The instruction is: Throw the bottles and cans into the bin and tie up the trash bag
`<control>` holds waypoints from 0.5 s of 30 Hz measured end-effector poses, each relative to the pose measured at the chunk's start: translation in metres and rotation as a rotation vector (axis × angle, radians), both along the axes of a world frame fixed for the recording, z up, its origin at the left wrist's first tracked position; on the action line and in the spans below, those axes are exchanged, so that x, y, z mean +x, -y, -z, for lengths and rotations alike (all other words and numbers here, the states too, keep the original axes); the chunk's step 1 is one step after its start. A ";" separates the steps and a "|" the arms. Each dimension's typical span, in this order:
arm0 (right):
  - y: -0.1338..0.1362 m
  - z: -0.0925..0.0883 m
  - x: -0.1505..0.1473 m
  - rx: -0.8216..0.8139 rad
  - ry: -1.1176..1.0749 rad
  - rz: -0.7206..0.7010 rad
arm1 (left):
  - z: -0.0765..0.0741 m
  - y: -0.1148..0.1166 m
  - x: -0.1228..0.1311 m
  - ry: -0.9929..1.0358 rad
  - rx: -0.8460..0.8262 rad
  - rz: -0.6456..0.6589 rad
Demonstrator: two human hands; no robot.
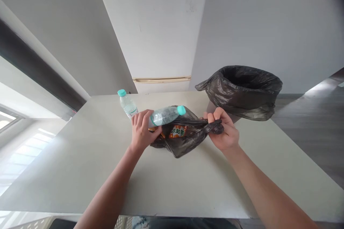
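Note:
My left hand is wrapped round a clear plastic bottle with a turquoise cap, tilted on its side above a black plastic bag. The bag's mouth is partly open, and an orange snack packet shows inside it. Bunched in the fingers of my right hand is the bag's right edge. A second clear bottle, also turquoise-capped, stands just behind my left hand, its lower part hidden.
A bin lined with a black bag stands at the right far side of the white table. Behind the table rises a white fridge-like door. A perforated basket shows below the front edge.

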State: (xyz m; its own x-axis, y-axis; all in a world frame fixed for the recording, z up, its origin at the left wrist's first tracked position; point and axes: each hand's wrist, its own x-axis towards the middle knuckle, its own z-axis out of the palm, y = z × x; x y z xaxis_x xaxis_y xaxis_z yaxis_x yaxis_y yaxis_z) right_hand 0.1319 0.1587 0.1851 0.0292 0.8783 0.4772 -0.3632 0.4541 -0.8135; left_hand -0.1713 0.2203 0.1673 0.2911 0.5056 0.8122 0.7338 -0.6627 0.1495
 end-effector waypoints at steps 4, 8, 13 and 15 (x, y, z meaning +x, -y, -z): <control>0.000 0.003 -0.001 -0.015 0.057 -0.042 | -0.018 -0.002 -0.015 0.273 -0.063 -0.063; 0.000 0.007 -0.003 -0.088 0.116 -0.041 | -0.043 0.008 -0.026 0.538 -0.387 -0.133; -0.001 0.007 -0.005 -0.097 0.073 -0.054 | -0.049 0.023 -0.052 0.611 -0.627 -0.346; -0.001 0.007 -0.005 -0.099 0.087 -0.051 | -0.042 0.027 -0.065 0.596 -0.679 -0.415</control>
State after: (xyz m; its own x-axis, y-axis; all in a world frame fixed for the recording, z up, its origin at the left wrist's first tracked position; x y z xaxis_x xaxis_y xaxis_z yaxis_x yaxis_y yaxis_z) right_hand 0.1274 0.1594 0.1781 -0.0548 0.9204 0.3871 -0.3102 0.3528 -0.8828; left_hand -0.2362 0.1930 0.2090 -0.3760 0.8869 0.2686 0.5697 -0.0074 0.8218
